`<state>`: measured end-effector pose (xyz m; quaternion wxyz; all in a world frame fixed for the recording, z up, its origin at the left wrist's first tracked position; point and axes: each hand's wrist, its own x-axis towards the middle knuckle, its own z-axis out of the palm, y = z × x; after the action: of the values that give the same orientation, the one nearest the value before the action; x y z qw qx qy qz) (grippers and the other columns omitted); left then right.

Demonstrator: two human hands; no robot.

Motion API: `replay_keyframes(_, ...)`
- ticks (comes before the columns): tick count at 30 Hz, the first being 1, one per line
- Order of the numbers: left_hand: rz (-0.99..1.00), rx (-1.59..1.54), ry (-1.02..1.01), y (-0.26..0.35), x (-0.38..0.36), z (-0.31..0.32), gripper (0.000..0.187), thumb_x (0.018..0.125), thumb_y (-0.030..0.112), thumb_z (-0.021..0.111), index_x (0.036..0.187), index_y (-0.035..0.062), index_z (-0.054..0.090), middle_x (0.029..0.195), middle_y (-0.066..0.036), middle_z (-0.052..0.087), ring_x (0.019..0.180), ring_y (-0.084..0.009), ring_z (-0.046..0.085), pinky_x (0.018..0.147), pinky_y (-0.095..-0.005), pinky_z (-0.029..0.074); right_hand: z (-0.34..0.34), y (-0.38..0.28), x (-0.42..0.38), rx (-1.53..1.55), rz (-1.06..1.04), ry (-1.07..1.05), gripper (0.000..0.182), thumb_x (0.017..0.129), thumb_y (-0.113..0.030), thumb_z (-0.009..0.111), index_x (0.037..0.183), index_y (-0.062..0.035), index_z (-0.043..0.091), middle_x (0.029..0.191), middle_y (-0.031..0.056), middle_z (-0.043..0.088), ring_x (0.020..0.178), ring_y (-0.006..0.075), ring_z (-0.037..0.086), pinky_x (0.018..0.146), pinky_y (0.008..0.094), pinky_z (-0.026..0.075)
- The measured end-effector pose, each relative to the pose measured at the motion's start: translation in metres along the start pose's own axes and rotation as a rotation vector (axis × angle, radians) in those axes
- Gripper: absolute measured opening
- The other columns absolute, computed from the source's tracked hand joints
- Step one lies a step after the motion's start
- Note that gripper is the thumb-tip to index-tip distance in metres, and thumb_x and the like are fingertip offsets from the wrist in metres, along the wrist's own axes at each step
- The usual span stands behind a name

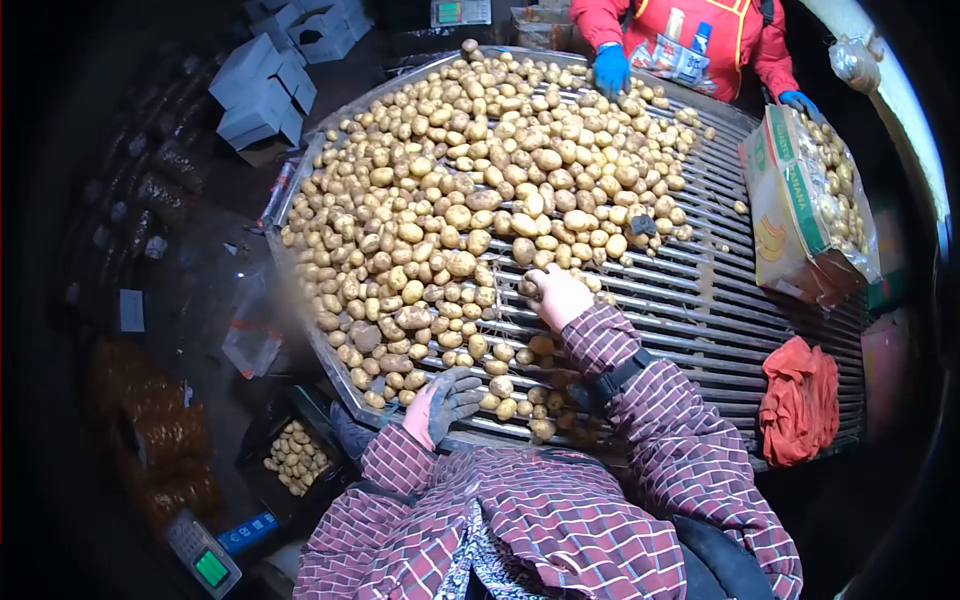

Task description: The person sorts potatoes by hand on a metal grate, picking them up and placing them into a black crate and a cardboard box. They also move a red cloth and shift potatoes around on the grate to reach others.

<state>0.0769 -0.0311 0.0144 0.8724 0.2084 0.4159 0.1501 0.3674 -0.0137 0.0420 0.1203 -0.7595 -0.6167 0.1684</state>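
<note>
A broad heap of potatoes [420,210] covers much of a slatted metal sorting table [700,330]. My right hand [561,297], bare, reaches over the near part of the heap. Its fingers are closed on a potato [528,287], partly hidden by the fingertips. Close to the table's near rim, my left hand [445,402] wears a grey and pink glove. Its fingers are stretched out beside a few loose potatoes [501,386], and nothing shows in its grasp. A dark lump [642,225] lies among the potatoes right of the heap's middle.
Across the table stands a co-worker in red with blue gloves [612,70]. A banana box [790,200] filled with potatoes and a red bag [798,400] are on the right. Lower left are a crate [335,450] holding potatoes and a scale [205,555]. White boxes [262,90] stand behind left.
</note>
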Motion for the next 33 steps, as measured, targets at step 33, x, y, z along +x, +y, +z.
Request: replay_keyframes(33, 0.426, 2.237, 0.237, 0.142, 0.171, 0.096, 0.046, 0.081, 0.007, 0.055, 0.125, 0.0147, 0.049, 0.134, -0.015, 0.038, 0.111, -0.0348, 0.052, 0.083, -0.043, 0.052, -0.032, 0.024, 0.109, -0.043, 0.063, -0.323, 0.048, 0.069, -0.032, 0.076, 0.111, -0.0145, 0.061, 0.118, 0.0223, 0.047, 0.099, 0.035, 0.06, 0.085, 0.0421, 0.05)
